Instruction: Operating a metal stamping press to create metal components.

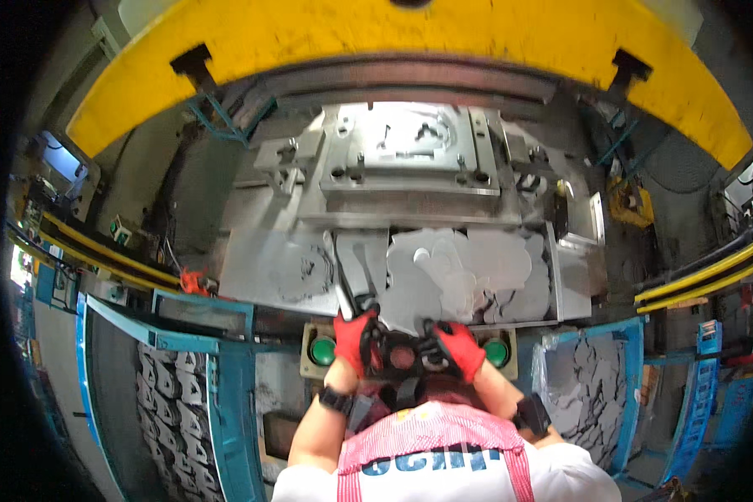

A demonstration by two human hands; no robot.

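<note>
Red-and-black-gloved left hand [356, 336] grips a slender pale rod [343, 299], best steadied clear of the flat grey metal pieces [507, 261] rightward, near the likewise-gloved right hand [458, 345], whose grip I cannot tell.

Far ahead of you arches a yellow beam [477, 33]. Grey floor [146, 188] spreads at your far left, yellow rails [100, 254] run along both sides, and blue racks [236, 385] stand near you, left and right.

Bare left forearm [318, 431] angled forward, gloved left hand [356, 336] at the metal table's [573, 289] near edge, fingers curled in a grip, right forearm [499, 391] slanting inward, gloved right hand [457, 345] just short of that edge, fingers bent.
</note>
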